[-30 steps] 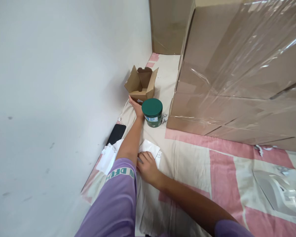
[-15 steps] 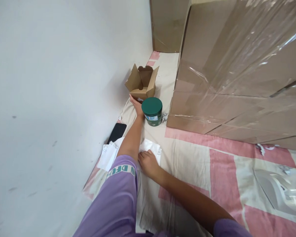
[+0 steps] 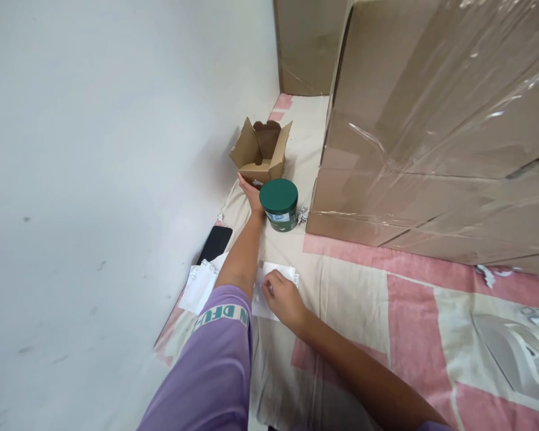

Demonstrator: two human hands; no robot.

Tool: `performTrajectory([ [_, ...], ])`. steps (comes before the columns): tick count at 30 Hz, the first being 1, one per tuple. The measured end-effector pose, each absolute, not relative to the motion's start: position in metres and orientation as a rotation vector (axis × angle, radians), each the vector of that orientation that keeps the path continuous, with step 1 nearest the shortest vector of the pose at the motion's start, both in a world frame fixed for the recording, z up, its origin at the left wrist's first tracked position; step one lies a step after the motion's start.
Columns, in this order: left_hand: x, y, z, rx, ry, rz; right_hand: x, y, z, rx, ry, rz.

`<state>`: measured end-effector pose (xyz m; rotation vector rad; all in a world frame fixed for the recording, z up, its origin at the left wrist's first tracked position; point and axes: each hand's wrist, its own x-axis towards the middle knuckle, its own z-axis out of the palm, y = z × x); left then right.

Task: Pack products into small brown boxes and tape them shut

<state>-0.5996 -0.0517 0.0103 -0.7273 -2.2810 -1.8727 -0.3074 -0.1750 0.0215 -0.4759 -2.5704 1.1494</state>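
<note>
Two stacks of film-wrapped cartons [image 3: 431, 120] rise just right of and behind the green-lidded tub [image 3: 278, 203], walling off that side; a bare white wall [image 3: 94, 149] closes the left. A pink-and-cream sheet [image 3: 350, 281] lies under the tub. Just behind the tub sits the small cardboard box [image 3: 260, 149], mouth upward, flaps standing open, one corner turned toward the person. Loose white papers [image 3: 197, 284] and a black phone [image 3: 214, 243] lie nearer than the tub, to its left. The folded paper [image 3: 276, 270] lies flat in front of the tub, its long axis unclear. The left hand [image 3: 251, 194], fingers stretched out, touches the box's base beside the tub, gripping nothing. The right hand [image 3: 284, 297] rests curled on the folded paper; whether it pinches cannot be told. A foil scrap [image 3: 302, 214] lies right of the tub.
</note>
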Motion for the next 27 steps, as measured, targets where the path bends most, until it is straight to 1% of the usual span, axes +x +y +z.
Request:
performTrajectory([
  [4,-0.6,-0.051,0.01,-0.691,-2.249,-1.823,-0.299,-0.172,0.021,-0.576,-2.543,1.197],
  [8,-0.6,-0.051,0.009,-0.683,-2.259,-1.821,-0.29,-0.161,0.018,-0.53,-2.347,1.25],
  [12,-0.599,-0.051,0.01,-0.682,-2.274,-1.825,-0.284,-0.139,0.012,-0.545,-2.205,1.168],
  [16,-0.598,-0.048,0.009,-0.655,-2.297,-1.827,-0.283,-0.121,0.005,-0.567,-2.252,1.102],
  [19,-0.598,-0.046,0.007,-0.631,-2.322,-1.821,-0.282,-0.117,0.0,-0.56,-2.289,1.102],
  [23,-0.596,-0.047,0.008,-0.619,-2.33,-1.801,-0.281,-0.115,-0.007,-0.621,-2.193,1.154],
  [27,-0.588,-0.048,0.019,-0.609,-2.294,-1.845,-0.284,-0.111,-0.009,-0.613,-2.131,1.09],
])
